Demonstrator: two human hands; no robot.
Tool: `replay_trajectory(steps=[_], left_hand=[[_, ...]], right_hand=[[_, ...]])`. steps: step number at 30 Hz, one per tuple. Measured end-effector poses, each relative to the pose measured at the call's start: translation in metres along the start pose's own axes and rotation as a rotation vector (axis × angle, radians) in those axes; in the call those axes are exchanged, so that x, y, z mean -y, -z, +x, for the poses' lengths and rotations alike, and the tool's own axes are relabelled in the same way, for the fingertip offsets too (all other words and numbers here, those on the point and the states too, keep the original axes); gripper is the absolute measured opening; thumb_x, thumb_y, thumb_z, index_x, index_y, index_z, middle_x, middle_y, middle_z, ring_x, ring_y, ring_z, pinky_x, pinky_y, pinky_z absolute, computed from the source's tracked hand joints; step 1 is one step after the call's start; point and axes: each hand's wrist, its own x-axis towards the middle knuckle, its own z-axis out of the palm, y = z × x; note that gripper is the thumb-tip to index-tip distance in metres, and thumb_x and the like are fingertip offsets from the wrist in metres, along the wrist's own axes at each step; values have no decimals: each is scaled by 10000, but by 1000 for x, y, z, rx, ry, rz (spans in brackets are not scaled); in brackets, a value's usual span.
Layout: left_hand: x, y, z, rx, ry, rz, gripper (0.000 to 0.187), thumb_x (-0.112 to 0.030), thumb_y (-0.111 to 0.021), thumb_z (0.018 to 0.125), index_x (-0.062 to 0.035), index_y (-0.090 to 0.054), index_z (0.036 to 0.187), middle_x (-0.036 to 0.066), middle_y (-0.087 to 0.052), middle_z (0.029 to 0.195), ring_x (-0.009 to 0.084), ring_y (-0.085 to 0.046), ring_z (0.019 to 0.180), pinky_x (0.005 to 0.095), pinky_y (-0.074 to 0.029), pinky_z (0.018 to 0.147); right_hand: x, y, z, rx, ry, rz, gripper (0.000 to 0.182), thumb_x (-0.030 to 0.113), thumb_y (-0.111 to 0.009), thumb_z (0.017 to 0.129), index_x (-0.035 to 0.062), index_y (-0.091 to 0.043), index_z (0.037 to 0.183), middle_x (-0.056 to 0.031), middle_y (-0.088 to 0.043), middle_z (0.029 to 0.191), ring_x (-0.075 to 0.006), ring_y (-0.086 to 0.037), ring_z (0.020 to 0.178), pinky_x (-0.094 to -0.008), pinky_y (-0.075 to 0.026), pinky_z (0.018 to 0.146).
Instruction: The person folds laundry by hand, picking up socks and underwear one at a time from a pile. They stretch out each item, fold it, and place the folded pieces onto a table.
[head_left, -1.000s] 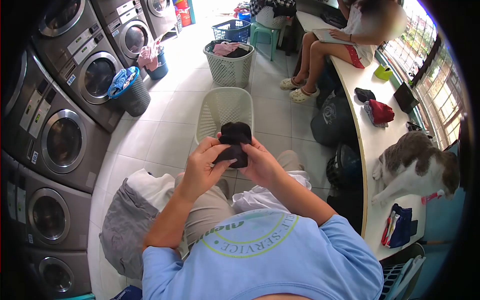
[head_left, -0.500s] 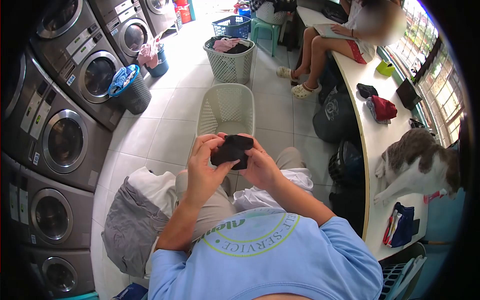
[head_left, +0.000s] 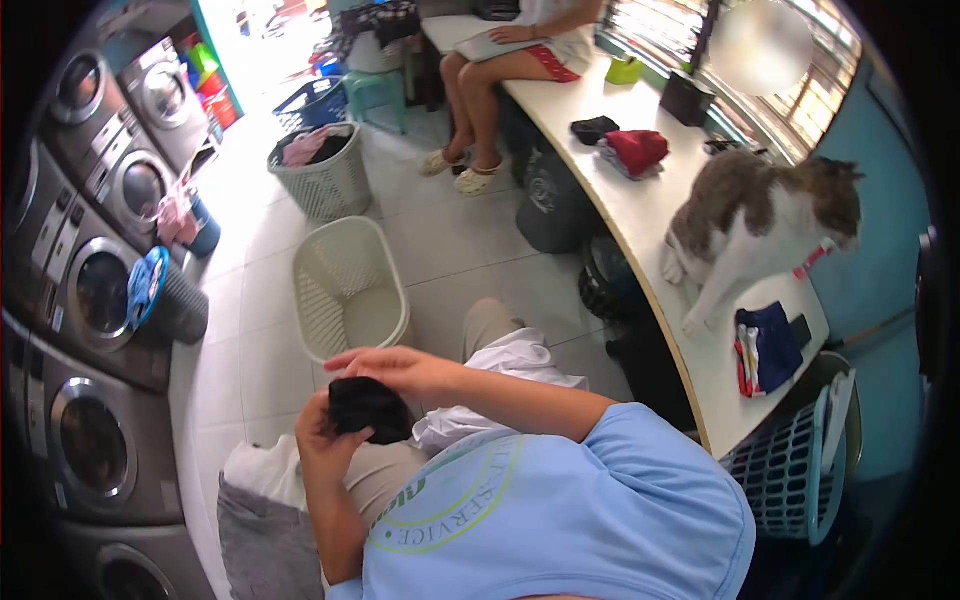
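A small folded black garment (head_left: 370,410) is in front of my lap; its exact kind does not show. My left hand (head_left: 325,430) grips it from the left side, thumb pressed on its lower edge. Across its top reaches my right hand (head_left: 392,372), fingers stretched out and fairly straight, touching or just above the cloth. White cloth (head_left: 515,375) lies over my right thigh. By my left leg hang grey cloth (head_left: 262,545) and white cloth (head_left: 260,470). Just beyond my hands a cream laundry basket (head_left: 375,318) stands on the floor.
Washing machines (head_left: 95,440) line the left side, near a grey basket (head_left: 182,300) of clothes. Farther off stands a full white basket (head_left: 325,180). On the right counter (head_left: 640,260) are a cat (head_left: 745,220), folded dark clothes (head_left: 770,350) and red cloth (head_left: 637,150). A person (head_left: 510,65) sits beyond.
The view has turned right, toward the counter and cat. My right hand has gone from pinching the garment's edge to stretched fingers over its top. The cat's head has lifted.
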Motion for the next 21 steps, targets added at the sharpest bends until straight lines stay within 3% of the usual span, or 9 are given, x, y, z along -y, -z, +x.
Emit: replay_trajectory(steps=[2,5,6,9,13,16,17,19,21], left_hand=[[9,2,-3,-57,-26,-165,464,54,-755,610,-15,-566,1028,50,-624,963,140,-601,909,277,-481,823],[18,6,-10,-31,-42,-198,457,47,-764,608,-33,-568,1013,46,-623,959,127,-599,910,261,-480,818],[20,7,-11,-24,-41,-200,457,47,-764,608,-33,-568,1013,46,-623,959,127,-599,910,261,-480,818],[19,6,-12,-63,-73,-189,454,39,-762,623,-33,-563,1024,47,-620,952,118,-596,897,250,-480,804],[14,-2,-9,-80,60,-21,359,25,-706,713,-19,-551,1034,48,-614,937,105,-585,879,241,-476,788],[28,-9,-6,-148,93,44,296,27,-662,761,-16,-548,1031,43,-609,927,95,-572,866,233,-467,773],[36,-10,-4,-197,99,61,269,31,-643,779,-17,-547,1026,39,-606,924,88,-564,863,227,-459,764],[58,-4,1,-279,90,83,251,-54,-678,767,-16,-543,975,31,-608,846,84,-562,798,233,-459,697],[72,6,6,-327,-99,403,301,-164,-717,722,-23,-532,914,31,-599,738,94,-564,722,253,-455,619]], right_hand=[[5,-7,-4,127,61,-15,133,171,-559,906,70,-603,979,-77,-340,1359,-144,-401,1212,-293,-351,985],[4,-9,-4,150,124,-183,131,186,-570,905,55,-569,905,-63,-352,1307,-121,-438,1135,-285,-344,986],[2,-12,-4,117,200,-184,141,169,-568,908,43,-529,861,-48,-464,1134,-106,-497,969,-265,-398,884],[2,-15,-4,10,82,-122,124,147,-562,909,37,-520,867,-17,-537,946,-98,-497,842,-245,-417,748],[6,-36,-3,-124,185,-74,121,126,-554,908,22,-510,865,-20,-548,749,-105,-499,728,-248,-405,636],[11,-36,-2,-244,381,-827,81,76,-559,887,10,-515,904,-104,-540,732,-166,-533,659,-273,-430,616],[10,-35,0,-229,385,-828,81,76,-559,887,10,-515,904,-104,-540,732,-166,-533,659,-273,-430,616],[2,-38,0,-265,435,-938,84,79,-572,851,19,-525,886,-135,-573,737,-312,-561,649,-351,-449,588],[-20,-46,-3,-165,418,-1021,83,71,-584,814,46,-540,879,-139,-587,745,-326,-593,684,-381,-470,597]])
